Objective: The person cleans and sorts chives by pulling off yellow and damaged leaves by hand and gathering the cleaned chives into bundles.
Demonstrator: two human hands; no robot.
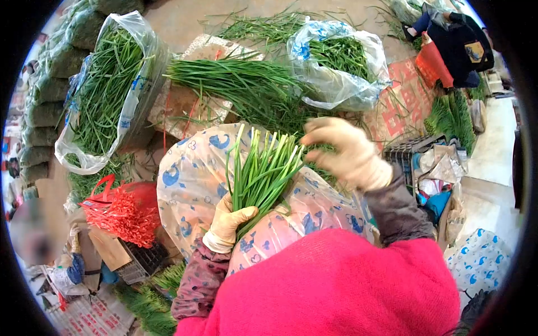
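My left hand (228,223), in a pale glove, is wrapped round the lower part of a bunch of garlic chives (268,171). The bunch leans over my lap, its pale stalk ends pointing up and away from me. My right hand (344,150), also gloved and blurred by motion, is just right of those ends. Its fingers are bent and apart, with nothing seen between them; whether a fingertip touches a stalk I cannot tell. Plastic sheeting with blue prints (193,154) covers my lap under the bunch.
Beyond my lap, loose chives (241,78) lie on a low board (210,115). Plastic bags of chives stand at left (152,84) and right (375,84). Red ties (120,215) hang at my left, near a black crate (143,263). Another person (462,50) is at the upper right.
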